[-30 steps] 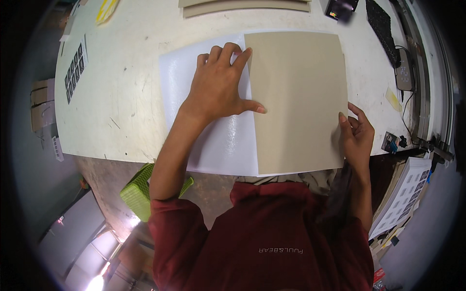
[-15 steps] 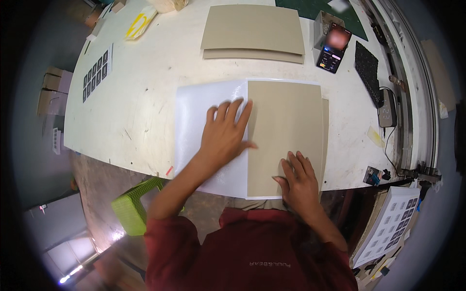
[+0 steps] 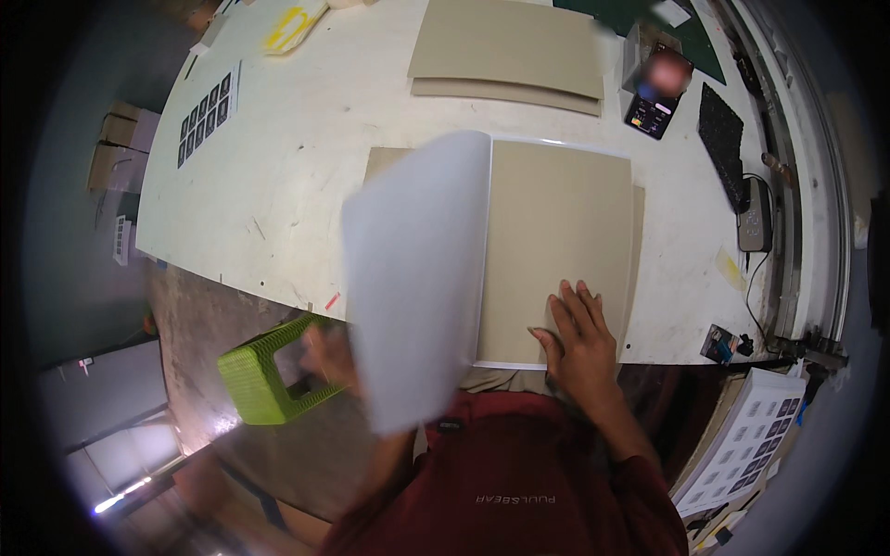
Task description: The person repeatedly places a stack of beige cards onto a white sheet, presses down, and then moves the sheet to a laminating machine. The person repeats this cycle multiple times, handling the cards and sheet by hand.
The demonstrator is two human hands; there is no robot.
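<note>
A beige board (image 3: 560,213) lies flat near the table's front edge. My right hand (image 3: 579,338) rests on its lower right part, palm down with the fingers stretched out. Left of it a white glossy sheet (image 3: 417,278) is raised and curved, joined along the board's left edge. Another beige board (image 3: 385,162) shows from under the sheet's upper left corner. My left hand (image 3: 326,360) is at the sheet's lower left edge, past the table, smeared by motion and partly covered by the sheet. Its grip on the sheet cannot be made out.
Folded beige boards (image 3: 505,51) lie at the back. A phone (image 3: 660,93) leans on a box beside a green mat (image 3: 700,46). A black slab (image 3: 723,144) and a small clock (image 3: 756,215) line the right side. A green stool (image 3: 269,371) stands below the front edge.
The white sheet, flat before, has come up off the table. My left hand has moved from the sheet's inner edge down and left. My right hand stays on the board.
</note>
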